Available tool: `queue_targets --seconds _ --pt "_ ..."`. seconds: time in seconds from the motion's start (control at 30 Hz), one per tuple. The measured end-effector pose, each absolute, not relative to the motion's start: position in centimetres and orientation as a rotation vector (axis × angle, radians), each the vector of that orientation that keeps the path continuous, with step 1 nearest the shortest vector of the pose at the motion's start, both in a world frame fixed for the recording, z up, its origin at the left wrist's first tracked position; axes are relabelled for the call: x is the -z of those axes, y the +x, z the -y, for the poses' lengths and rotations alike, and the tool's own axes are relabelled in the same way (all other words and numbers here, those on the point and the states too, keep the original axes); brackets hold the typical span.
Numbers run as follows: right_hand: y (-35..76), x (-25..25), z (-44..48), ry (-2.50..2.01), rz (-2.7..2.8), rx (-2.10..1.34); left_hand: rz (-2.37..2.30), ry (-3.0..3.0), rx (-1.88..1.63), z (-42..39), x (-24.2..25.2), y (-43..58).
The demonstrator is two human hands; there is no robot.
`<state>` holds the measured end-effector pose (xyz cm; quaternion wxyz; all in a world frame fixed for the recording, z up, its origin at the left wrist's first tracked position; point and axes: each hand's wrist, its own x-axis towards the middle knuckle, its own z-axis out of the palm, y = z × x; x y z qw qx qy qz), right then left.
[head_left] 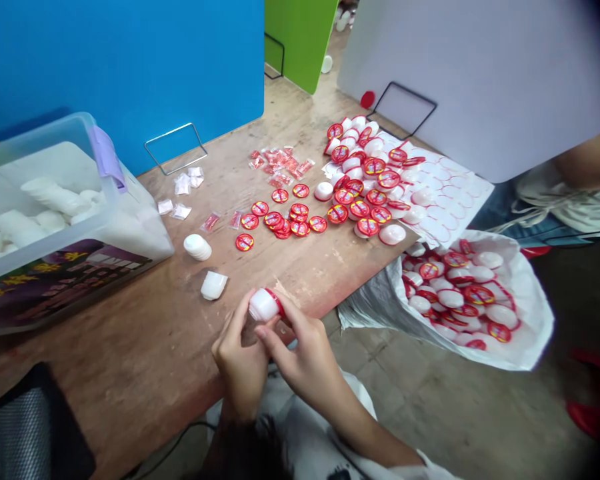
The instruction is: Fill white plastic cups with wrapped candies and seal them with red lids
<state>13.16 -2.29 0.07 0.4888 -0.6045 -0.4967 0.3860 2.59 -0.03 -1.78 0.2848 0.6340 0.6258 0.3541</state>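
Observation:
Both my hands hold one small white plastic cup [263, 306] with a red-rimmed lid, tilted on its side above the table's front edge. My left hand [240, 360] has its fingers closed on the cup's white side. My right hand [303, 340] grips it at the red rim. Just beyond my left hand lies a single white cup [214, 285], and behind that leans a short stack of nested white cups [197, 247]. Several round red lids [283, 223] lie in a loose group farther back. Two small red packets [211, 221] rest to their left.
A clear bin [145, 230] of white cups stands at left. White packets [181, 185] and red packets [280, 163] lie behind. Lidded cups [365, 173] pile up at right beside printed sheets [455, 193]. A white sack [535, 320] holds more. Blue [130, 73], green [300, 40] and grey [480, 80] panels stand behind.

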Motion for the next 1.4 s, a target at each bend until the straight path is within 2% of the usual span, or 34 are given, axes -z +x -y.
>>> queue_targets --seconds 0.27,0.43,0.73,0.97,1.07,1.2,1.4 --pt "12.0 -0.5 2.7 -1.486 1.121 -0.729 -1.483 1.940 -1.011 0.1 1.4 2.1" --pt "11.2 -0.2 2.5 -1.476 0.935 -0.712 -1.346 2.103 -1.127 0.3 0.8 2.6" --pt "10.7 0.0 2.4 -1.218 0.627 -0.924 -1.218 2.140 -1.251 0.2 1.0 3.3" --pt "11.1 0.7 2.1 -1.175 0.640 -0.934 -1.173 2.096 -1.143 0.2 1.0 3.0" --pt "11.6 0.6 2.2 -1.138 0.647 -0.971 -1.082 1.822 -1.022 0.3 0.9 2.4" --pt "12.3 0.3 1.9 -0.987 0.575 -1.223 -1.120 1.399 -1.137 0.1 1.4 1.9" --pt "12.6 -0.6 -0.3 -0.731 0.347 -1.344 -1.269 1.588 -1.090 0.1 2.6 3.4"
